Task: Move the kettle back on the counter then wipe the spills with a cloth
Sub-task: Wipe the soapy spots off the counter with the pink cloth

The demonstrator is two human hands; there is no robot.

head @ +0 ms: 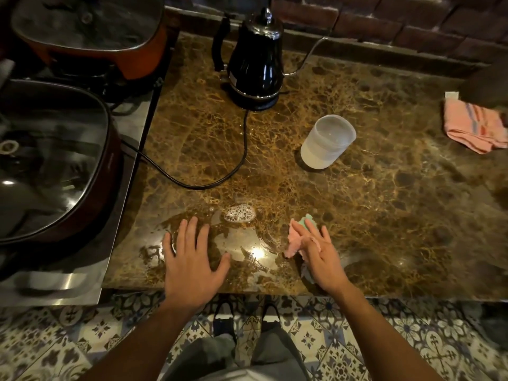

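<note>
Head view looks down on a brown marble counter (357, 215) whose near edge crosses the lower middle of the frame, above patterned floor tiles. At far left, two lidded pans (55, 160) sit beyond the counter's left edge. The left hand (192, 259) lies flat with fingers spread on the wet patch (242, 240) near the front edge, holding nothing. Just above it is a small clump of foam (239, 213). The black kettle (255, 61) stands upright at the upper centre, by the back wall, its cord (209, 182) looping forward. A frosted cup (327, 141) stands right of the cord. The right hand (320, 254), fingers extended, presses a pink-and-green cloth (295, 240) against the counter. Open counter stretches rightward to a second pink cloth (472, 127) at the right edge.
</note>
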